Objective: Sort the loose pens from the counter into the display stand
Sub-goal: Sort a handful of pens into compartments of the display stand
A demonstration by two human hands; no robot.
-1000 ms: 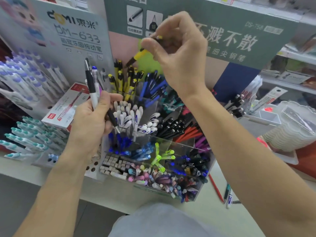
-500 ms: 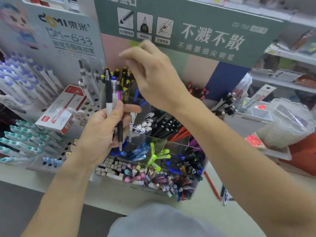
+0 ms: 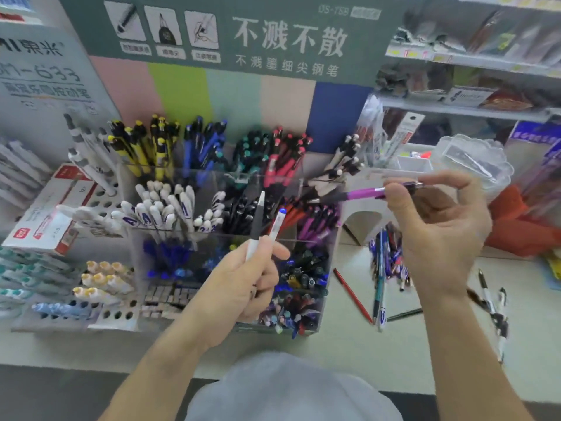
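A clear tiered display stand holds pens sorted by colour: yellow, blue, teal, red, white, black, purple. My left hand is in front of the stand's lower tiers and grips two pens upright: a white pen with a blue tip and a dark pen with a white end. My right hand is to the right of the stand and pinches a purple pen held level, its tip pointing left over the purple compartment. Loose pens lie on the counter under my right hand.
A red pen lies on the counter beside the stand. More loose pens lie at the far right. A grey pegboard rack with white pens and a red-and-white box stand on the left. Clear plastic tubs sit at the right.
My right hand left the yellow pens at the back, moved right, and now holds the purple pen that was in my left hand. My left hand dropped lower. The camera shifted right.
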